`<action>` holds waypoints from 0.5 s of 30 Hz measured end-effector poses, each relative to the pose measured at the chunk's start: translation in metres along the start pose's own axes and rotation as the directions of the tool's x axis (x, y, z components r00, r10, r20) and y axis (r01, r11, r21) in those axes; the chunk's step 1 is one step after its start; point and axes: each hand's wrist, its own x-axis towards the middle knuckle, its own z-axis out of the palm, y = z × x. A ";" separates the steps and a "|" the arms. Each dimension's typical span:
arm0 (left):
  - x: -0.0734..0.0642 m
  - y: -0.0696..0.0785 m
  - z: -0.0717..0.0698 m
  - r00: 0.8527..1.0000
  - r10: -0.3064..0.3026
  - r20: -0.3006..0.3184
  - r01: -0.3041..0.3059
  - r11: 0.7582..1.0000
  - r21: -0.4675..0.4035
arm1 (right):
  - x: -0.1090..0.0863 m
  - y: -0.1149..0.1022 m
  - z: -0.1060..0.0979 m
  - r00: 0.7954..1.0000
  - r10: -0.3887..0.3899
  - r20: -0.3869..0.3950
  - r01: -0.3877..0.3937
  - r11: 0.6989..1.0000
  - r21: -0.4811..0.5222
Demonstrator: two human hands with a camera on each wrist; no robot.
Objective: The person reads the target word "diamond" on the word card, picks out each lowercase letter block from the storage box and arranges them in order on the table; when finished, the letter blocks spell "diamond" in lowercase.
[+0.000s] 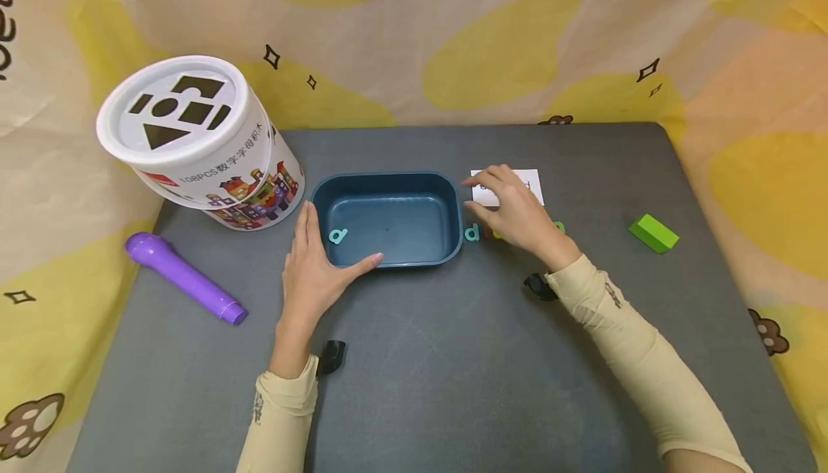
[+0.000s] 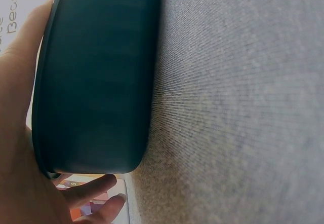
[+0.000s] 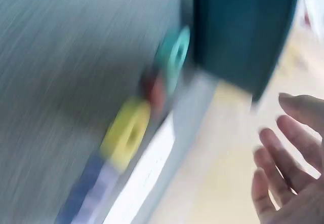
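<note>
A dark teal tub (image 1: 388, 264) sits on the grey table with a small teal plastic letter (image 1: 338, 236) in its left part. My left hand (image 1: 309, 272) rests at the tub's front left corner, fingers straight along the left end and thumb stretched over the front rim. My right hand (image 1: 514, 210) hovers past the tub's right end, fingers spread with nothing between them. Below it lies a row of letters: a teal letter (image 1: 472, 233), a red letter (image 3: 154, 89), a yellow letter (image 3: 126, 133) and a blue-purple piece (image 3: 91, 188). Partly under my hand is a white card (image 1: 532, 182).
A white bucket (image 1: 226, 171) with shaped holes in its lid stands at the back left. A purple toy microphone (image 1: 184, 277) lies before it. On the right is a green block (image 1: 655, 233). A patterned cloth (image 1: 414, 49) hangs behind the table.
</note>
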 end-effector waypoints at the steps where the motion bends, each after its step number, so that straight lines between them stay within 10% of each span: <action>1: 0.000 0.000 0.000 1.000 -0.001 0.002 0.001 1.000 0.001 | 0.004 -0.007 0.008 0.999 -0.038 0.006 0.038 0.999 -0.002; 7: 0.001 0.001 0.001 1.000 0.001 0.002 -0.001 1.000 -0.002 | 0.027 -0.042 0.044 0.981 -0.139 0.139 0.140 0.990 -0.001; 15: 0.001 -0.002 0.003 1.000 0.009 -0.009 -0.009 1.000 -0.009 | 0.046 -0.074 0.083 0.916 -0.078 0.393 0.050 0.996 0.080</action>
